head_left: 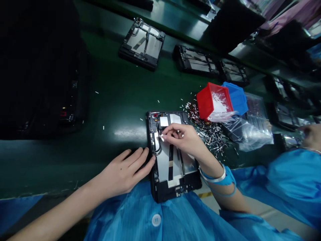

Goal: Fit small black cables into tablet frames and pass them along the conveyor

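Far left, we have a big black object (41,77), mostly too dark to read. Next, green surface (110,100) with a few stray white strips. Left hand (127,172): fingers spread, nothing gripped, fingertips at the left edge of the open device (164,167). That device sits at the near edge of the surface, right in front of our body, insides up; a flat cable (171,171) runs down its middle. Right hand (185,137): over the device's upper part, thumb and index pinched together; we can't tell if a white bit is between them. Hands well apart.

To do this fingertip work well, we'd say: steady the frame with the left hand, press lightly, keep the right wrist off the cables, and keep loose bits out of the insides.

Further right, loose strips (215,137) lie heaped just beside the device. Behind them, a red bin (204,103) with white strips in it, a blue bin (238,100) against it, then a clear bag (255,135). Far right, a co-worker's blue sleeve (296,182).
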Available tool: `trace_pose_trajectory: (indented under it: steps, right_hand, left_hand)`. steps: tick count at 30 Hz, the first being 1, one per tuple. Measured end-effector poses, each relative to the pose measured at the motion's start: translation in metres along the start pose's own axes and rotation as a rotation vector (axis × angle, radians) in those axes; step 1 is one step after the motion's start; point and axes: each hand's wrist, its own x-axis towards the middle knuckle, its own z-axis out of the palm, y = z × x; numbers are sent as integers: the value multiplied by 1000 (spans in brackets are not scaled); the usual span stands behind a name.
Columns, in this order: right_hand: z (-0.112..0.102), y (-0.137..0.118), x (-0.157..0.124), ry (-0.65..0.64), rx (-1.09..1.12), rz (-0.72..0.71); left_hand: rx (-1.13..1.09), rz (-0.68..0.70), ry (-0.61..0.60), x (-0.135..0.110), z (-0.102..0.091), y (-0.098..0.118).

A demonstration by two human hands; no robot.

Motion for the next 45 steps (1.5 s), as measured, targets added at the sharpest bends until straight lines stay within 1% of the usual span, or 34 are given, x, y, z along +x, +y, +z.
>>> trace_pose_trajectory:
  steps: [2,6,9,11,17,22,28,36,45]
  right_hand:
    - [-2,-1,5,19,-26,26]
    - [-3,-2,16,-34,-46,91]
    - [-1,-1,20,-49,-38,95]
    - [0,0,20,-49,-15,81]
    - [0,6,18,-77,74,-21]
    - [-1,7,16,-72,77,-28]
    - [1,5,14,-21,-18,-41]
    - [3,3,14,3,-102,-39]
    - [5,3,13,21,-181,-76]
  left_hand:
    - [-21,-1,-5,2,1,1]
    - [-67,27,-26,6,5,2]
    - [-78,25,-30,7,6,2]
    - [-85,18,-37,8,5,1]
    - [-99,24,-79,13,3,-1]
    - [-124,-3,-85,15,6,-1]
    - [-145,66,-145,18,5,-4]
    - [-188,34,-156,19,5,-4]
    - [-257,-19,-126,23,0,-4]
